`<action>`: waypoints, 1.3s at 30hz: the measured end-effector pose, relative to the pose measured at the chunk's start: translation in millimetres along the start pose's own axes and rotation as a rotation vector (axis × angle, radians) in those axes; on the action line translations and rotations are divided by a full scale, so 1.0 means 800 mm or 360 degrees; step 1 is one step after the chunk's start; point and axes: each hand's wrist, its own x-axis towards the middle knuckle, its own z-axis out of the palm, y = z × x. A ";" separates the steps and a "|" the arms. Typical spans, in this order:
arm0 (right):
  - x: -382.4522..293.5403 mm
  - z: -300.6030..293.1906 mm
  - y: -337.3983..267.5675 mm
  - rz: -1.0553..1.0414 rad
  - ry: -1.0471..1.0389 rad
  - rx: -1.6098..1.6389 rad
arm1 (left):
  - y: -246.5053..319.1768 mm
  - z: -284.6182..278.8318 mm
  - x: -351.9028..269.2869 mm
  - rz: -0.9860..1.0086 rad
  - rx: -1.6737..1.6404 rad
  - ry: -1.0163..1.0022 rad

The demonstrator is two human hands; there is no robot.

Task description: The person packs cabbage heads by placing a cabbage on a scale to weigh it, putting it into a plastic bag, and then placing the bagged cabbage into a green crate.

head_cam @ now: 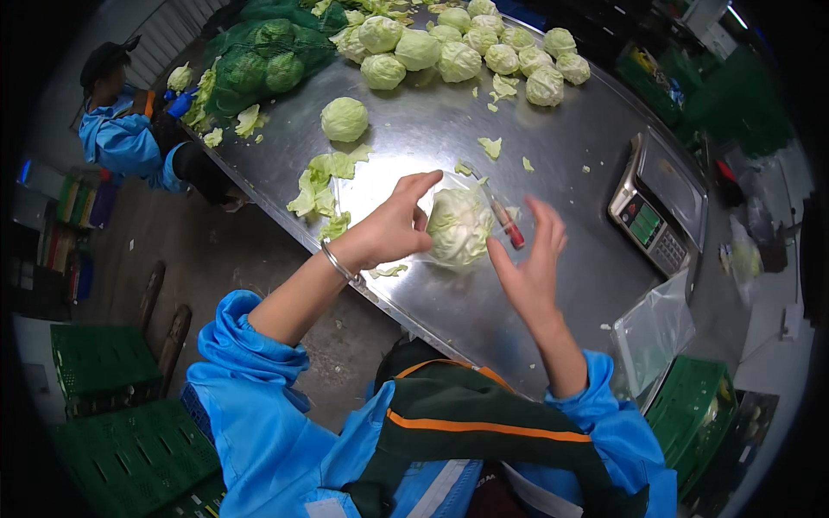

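Note:
A pale green cabbage (460, 226) rests on the stainless steel table (570, 175) in front of me. Under it lies something thin and clear, perhaps plastic film, hard to tell in the glare. My left hand (396, 223) is at the cabbage's left side with thumb and fingers spread; contact is unclear. To its right, my right hand (534, 259) is raised and slightly blurred, fingers apart and holding nothing. Between the cabbage and that hand lies a knife (506, 223) with a worn red-ended handle. Loose cabbage leaves (317, 188) lie beyond my left wrist.
Several cabbages (460, 61) are grouped at the far side, beside a green net sack (265, 65) of more. One cabbage (344, 119) sits apart. At right are a digital scale (660, 201) and clear plastic bags (654, 330). A co-worker (126, 136) is at the left edge.

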 end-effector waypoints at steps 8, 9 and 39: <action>0.014 -0.059 0.089 0.0025 -0.0036 -0.0097 | 0.051 0.041 0.015 0.0176 -0.0236 -0.0112; 0.004 -0.097 0.068 0.0044 -0.0016 -0.0103 | 0.070 0.040 0.014 0.0227 -0.0363 -0.0192; -0.271 -0.181 0.199 0.1094 0.0765 -0.0132 | -0.072 0.354 0.062 -0.0243 0.0302 -0.0362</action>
